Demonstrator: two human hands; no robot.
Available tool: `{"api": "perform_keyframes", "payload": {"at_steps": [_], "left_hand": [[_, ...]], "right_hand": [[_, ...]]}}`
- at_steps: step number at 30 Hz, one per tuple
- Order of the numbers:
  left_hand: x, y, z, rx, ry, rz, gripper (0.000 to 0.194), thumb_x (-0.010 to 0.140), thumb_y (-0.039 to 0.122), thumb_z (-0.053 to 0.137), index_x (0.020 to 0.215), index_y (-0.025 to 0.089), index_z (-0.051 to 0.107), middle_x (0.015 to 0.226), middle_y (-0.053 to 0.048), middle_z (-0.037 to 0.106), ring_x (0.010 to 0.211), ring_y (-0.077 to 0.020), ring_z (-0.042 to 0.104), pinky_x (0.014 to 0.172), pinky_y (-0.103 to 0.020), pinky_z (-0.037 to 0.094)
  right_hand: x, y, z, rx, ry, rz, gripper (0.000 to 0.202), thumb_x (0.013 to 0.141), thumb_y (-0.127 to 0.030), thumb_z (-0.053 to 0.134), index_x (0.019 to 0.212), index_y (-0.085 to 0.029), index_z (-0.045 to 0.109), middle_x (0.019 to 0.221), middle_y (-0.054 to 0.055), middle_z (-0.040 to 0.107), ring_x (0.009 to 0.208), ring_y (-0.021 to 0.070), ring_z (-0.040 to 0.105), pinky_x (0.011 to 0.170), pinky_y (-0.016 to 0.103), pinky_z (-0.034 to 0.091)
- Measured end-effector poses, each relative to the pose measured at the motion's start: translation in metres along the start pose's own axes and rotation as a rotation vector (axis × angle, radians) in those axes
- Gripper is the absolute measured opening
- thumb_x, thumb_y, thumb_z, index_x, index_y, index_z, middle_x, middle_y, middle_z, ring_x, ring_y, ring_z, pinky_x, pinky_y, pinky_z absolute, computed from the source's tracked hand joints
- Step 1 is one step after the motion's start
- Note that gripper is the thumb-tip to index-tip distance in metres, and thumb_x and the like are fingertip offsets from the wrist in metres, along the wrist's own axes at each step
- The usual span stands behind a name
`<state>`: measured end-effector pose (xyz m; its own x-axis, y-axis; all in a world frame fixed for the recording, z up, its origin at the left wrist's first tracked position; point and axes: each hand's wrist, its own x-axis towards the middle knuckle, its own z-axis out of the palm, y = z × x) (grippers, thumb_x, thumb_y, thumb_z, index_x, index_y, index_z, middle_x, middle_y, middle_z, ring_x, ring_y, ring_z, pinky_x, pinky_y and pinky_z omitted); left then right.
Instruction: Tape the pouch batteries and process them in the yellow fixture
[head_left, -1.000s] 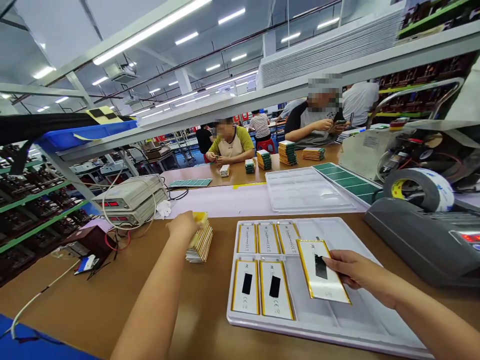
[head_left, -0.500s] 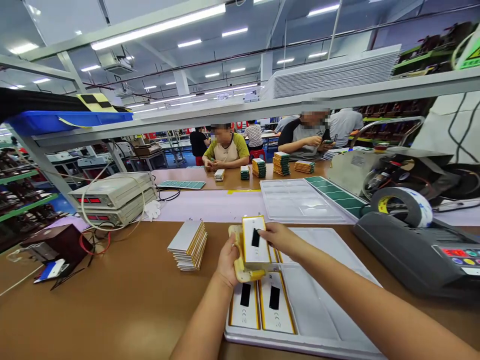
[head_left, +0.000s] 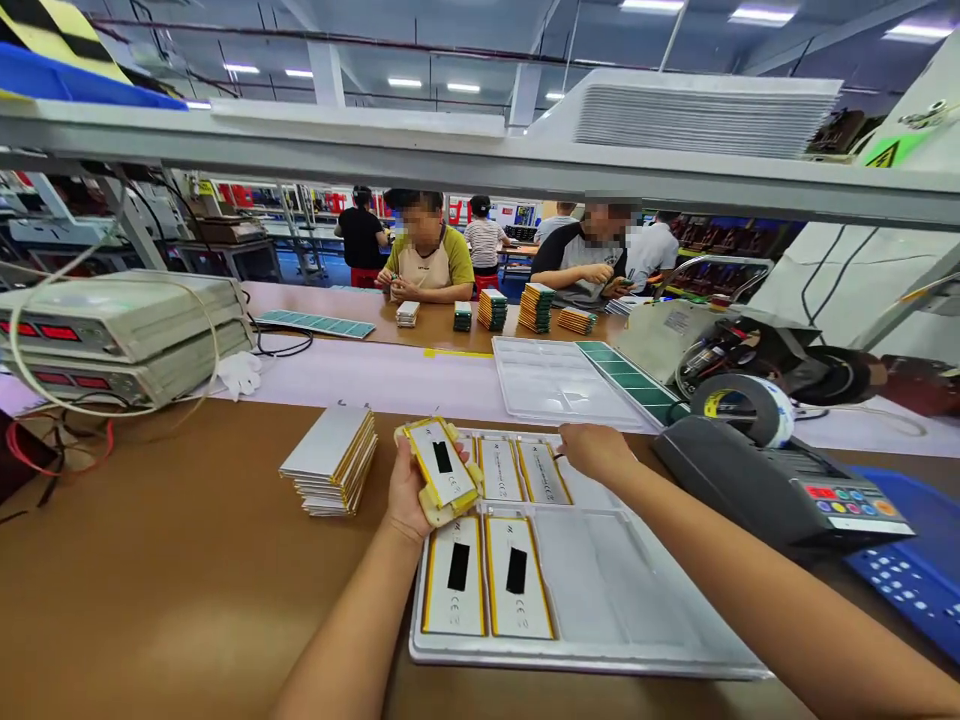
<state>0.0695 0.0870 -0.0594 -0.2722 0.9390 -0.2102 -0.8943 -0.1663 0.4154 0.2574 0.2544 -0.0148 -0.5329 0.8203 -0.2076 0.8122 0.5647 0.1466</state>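
Observation:
My left hand (head_left: 411, 490) is wrapped around a pale yellow holder (head_left: 439, 512) with a flat white battery (head_left: 444, 462) on it, tilted. A black tape strip (head_left: 442, 457) lies across this battery. My right hand (head_left: 596, 452) hovers over the far side of the white plastic tray (head_left: 600, 665), its fingers bent together beside the edge of a tray battery (head_left: 544, 472). Whatever its fingertips hold is hidden. Two batteries with black strips, one of them the nearer-left battery (head_left: 454, 580), lie in the tray's front row; the far-row ones show no strip.
Left of the tray stands a stack of batteries (head_left: 330, 455). On the right are a tape dispenser (head_left: 780, 500), a tape roll (head_left: 742, 410) and a blue perforated tray (head_left: 915, 570). Stacked meters (head_left: 127, 320) stand at left. Across the bench, two people sit behind small battery stacks (head_left: 536, 308).
My right hand has left the black strip on the held battery and moved right over the tray. My left hand has tilted the holder with its battery. The view has turned and moved closer.

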Motion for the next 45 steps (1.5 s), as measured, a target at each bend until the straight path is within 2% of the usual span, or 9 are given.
{"api": "perform_keyframes", "payload": {"at_steps": [7,12,18,23,29,34,39,42,45], "left_hand": [[0.002,-0.002,-0.002,-0.010,0.011,-0.025,0.060,0.068,0.063,0.047,0.104,0.016,0.055,0.090,-0.011,0.063,0.081,-0.0244,0.060,0.074,-0.044,0.048],[-0.001,-0.003,0.003,-0.021,-0.017,-0.040,0.057,0.069,0.061,0.047,0.100,0.015,0.056,0.088,-0.011,0.063,0.078,-0.0233,0.060,0.073,-0.043,0.048],[-0.006,-0.003,0.005,-0.003,-0.004,-0.051,0.057,0.071,0.062,0.044,0.099,0.013,0.057,0.086,-0.012,0.063,0.078,-0.0245,0.060,0.070,-0.044,0.048],[-0.006,-0.004,0.003,-0.015,-0.088,-0.076,0.062,0.069,0.065,0.042,0.099,0.013,0.057,0.086,-0.012,0.064,0.080,-0.0254,0.060,0.074,-0.043,0.047],[-0.010,-0.005,-0.002,-0.019,-0.153,-0.022,0.063,0.069,0.064,0.042,0.106,0.014,0.056,0.094,-0.012,0.063,0.089,-0.0259,0.058,0.079,-0.041,0.045],[-0.013,-0.001,-0.004,-0.030,-0.238,-0.038,0.071,0.064,0.071,0.042,0.104,0.014,0.054,0.092,-0.012,0.062,0.087,-0.0262,0.058,0.077,-0.043,0.045],[-0.010,-0.003,-0.003,0.042,-0.187,-0.023,0.051,0.067,0.049,0.056,0.105,0.014,0.053,0.096,-0.012,0.061,0.079,-0.0234,0.060,0.075,-0.042,0.046],[-0.006,-0.007,-0.002,0.105,-0.056,-0.025,0.036,0.065,0.022,0.055,0.100,0.011,0.054,0.087,-0.010,0.064,0.078,-0.0219,0.061,0.076,-0.039,0.047],[-0.006,-0.009,0.001,0.115,0.025,0.008,0.037,0.062,0.015,0.051,0.099,0.012,0.054,0.080,-0.007,0.065,0.077,-0.0218,0.061,0.076,-0.039,0.047]], "right_hand": [[0.003,0.008,0.022,0.205,0.037,-0.028,0.014,0.079,-0.022,0.047,0.084,-0.013,0.057,0.093,0.015,0.060,0.093,0.0271,0.053,0.074,0.035,0.037],[0.009,0.008,0.030,0.544,-0.102,-0.032,0.035,0.085,-0.039,0.037,0.072,-0.013,0.056,0.076,0.008,0.060,0.069,0.0152,0.055,0.061,0.025,0.040],[0.005,-0.006,0.004,0.798,-0.173,-0.062,0.013,0.078,-0.025,0.048,0.075,-0.013,0.052,0.064,0.002,0.055,0.051,0.0082,0.044,0.048,0.021,0.034],[-0.008,-0.056,-0.037,0.944,-0.097,-0.261,0.017,0.079,-0.028,0.046,0.076,-0.013,0.053,0.071,0.002,0.057,0.059,0.0091,0.047,0.052,0.020,0.034],[-0.031,-0.122,-0.040,0.810,-0.060,-0.407,0.014,0.077,-0.027,0.050,0.080,-0.016,0.056,0.078,0.002,0.062,0.067,0.0133,0.052,0.054,0.022,0.032],[-0.064,-0.081,-0.032,0.407,0.250,-0.241,0.030,0.084,-0.043,0.035,0.075,-0.020,0.052,0.080,0.003,0.062,0.070,0.0166,0.053,0.052,0.026,0.024],[-0.094,-0.029,0.000,0.204,-0.043,-0.164,0.022,0.083,-0.032,0.038,0.071,-0.020,0.053,0.075,0.004,0.063,0.067,0.0193,0.055,0.050,0.026,0.022],[-0.108,-0.027,0.017,0.167,-0.097,-0.188,0.023,0.083,-0.028,0.037,0.071,-0.020,0.055,0.079,0.006,0.064,0.069,0.0205,0.057,0.050,0.027,0.022],[-0.114,-0.035,0.026,0.157,-0.054,-0.231,0.024,0.083,-0.025,0.036,0.073,-0.018,0.056,0.079,0.008,0.064,0.070,0.0210,0.058,0.051,0.027,0.024]]}}
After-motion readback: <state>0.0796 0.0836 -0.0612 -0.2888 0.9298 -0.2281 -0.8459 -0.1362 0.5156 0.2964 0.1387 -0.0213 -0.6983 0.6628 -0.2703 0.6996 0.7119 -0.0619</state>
